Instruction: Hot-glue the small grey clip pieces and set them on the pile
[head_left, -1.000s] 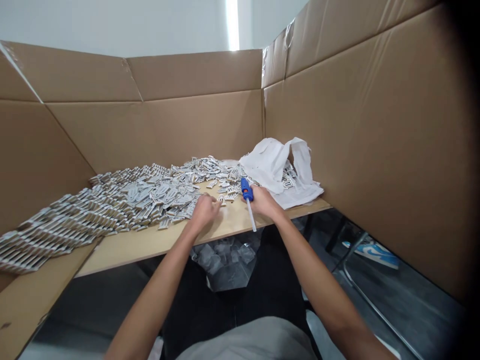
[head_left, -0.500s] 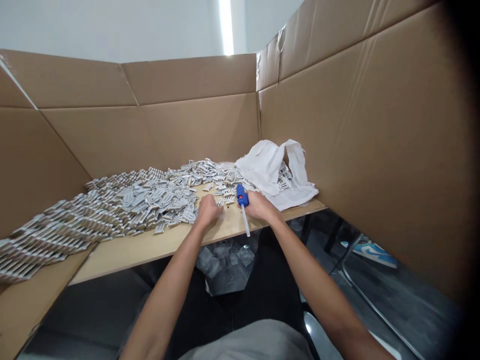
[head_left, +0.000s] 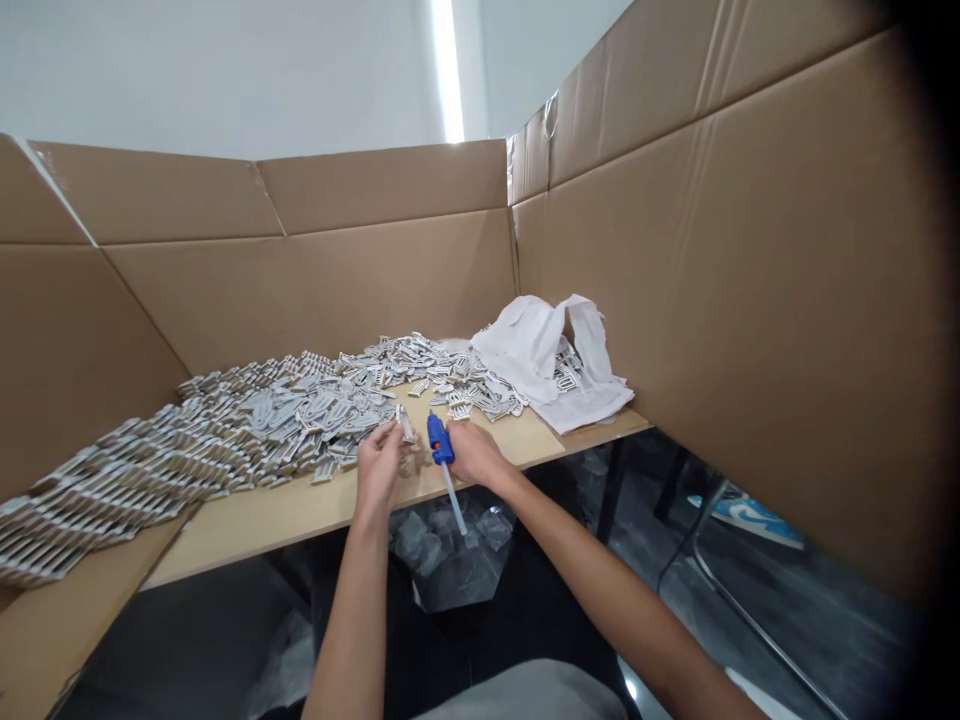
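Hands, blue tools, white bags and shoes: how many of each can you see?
hands: 2, the left hand and the right hand
blue tool: 1, in the right hand
white bag: 1
shoe: 1
Total: 5
The small grey pieces are too many to count; the left hand pinches one grey piece.

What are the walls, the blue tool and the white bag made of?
Walls: matte brown cardboard, creased at folds. Blue tool in the right hand: seemingly glossy plastic, with a translucent stick. White bag: thin, crumpled, plastic or fabric, unclear.
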